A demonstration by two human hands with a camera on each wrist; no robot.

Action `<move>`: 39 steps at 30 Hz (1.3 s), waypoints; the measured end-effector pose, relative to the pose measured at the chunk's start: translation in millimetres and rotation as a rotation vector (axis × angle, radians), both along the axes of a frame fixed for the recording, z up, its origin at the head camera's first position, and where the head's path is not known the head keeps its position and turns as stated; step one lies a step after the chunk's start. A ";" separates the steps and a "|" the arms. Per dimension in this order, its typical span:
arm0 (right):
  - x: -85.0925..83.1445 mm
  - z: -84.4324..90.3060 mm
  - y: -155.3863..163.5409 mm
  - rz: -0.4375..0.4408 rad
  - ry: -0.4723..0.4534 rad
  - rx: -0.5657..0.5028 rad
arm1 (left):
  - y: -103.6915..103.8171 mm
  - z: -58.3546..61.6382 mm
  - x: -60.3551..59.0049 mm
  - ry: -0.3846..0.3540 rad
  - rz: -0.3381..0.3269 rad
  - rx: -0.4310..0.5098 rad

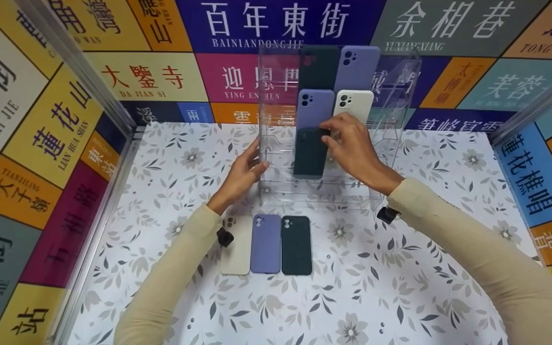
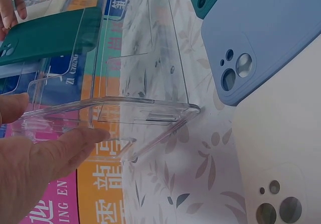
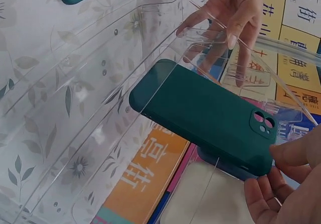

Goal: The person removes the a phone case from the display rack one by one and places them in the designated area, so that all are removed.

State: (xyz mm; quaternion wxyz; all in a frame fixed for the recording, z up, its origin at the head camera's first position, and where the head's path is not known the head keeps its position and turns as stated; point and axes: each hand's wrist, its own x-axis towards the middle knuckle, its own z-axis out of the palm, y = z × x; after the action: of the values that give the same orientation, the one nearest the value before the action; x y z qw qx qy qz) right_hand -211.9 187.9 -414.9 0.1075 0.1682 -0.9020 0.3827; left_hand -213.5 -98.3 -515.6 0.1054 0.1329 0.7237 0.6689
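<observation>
A clear acrylic display stand (image 1: 276,143) stands at the back of the table. My right hand (image 1: 338,136) pinches the top end of a dark green phone case (image 1: 310,155) and holds it against the stand's lower tier; the fingertips (image 3: 293,158) sit by its camera cut-out on the green case (image 3: 205,116). My left hand (image 1: 246,168) grips the stand's left side wall (image 2: 115,108) between thumb and fingers (image 2: 75,141). Higher tiers hold a dark case (image 1: 319,64), two purple cases (image 1: 358,67) and a white case (image 1: 353,104).
Three cases lie side by side on the floral tabletop (image 1: 400,268) in front of the stand: white (image 1: 236,249), purple (image 1: 266,244), dark green (image 1: 296,245). Colourful sign-printed walls (image 1: 41,143) close in the left, back and right sides.
</observation>
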 end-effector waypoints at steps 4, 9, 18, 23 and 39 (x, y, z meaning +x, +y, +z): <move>2.1 -2.6 1.3 0.018 0.023 -0.022 | -0.5 0.2 0.0 -0.001 -0.004 0.004; 7.4 -7.5 2.5 0.029 0.049 -0.054 | -0.5 0.5 0.5 -0.027 -0.005 0.026; 18.5 -10.4 6.3 0.055 0.089 -0.083 | 0.2 1.3 0.6 -0.024 -0.002 0.025; 21.2 -5.2 13.9 0.054 0.121 -0.094 | -0.3 1.6 1.0 -0.030 0.000 0.029; 41.0 24.2 50.0 -0.024 0.263 -0.125 | 0.0 -0.6 0.0 -0.024 -0.005 0.032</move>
State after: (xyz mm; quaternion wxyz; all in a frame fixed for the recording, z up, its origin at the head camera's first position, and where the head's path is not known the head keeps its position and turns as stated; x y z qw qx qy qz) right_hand -170.9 238.0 -390.7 0.2396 0.1992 -0.8565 0.4115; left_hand -213.5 -98.2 -516.2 0.1137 0.1283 0.7114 0.6816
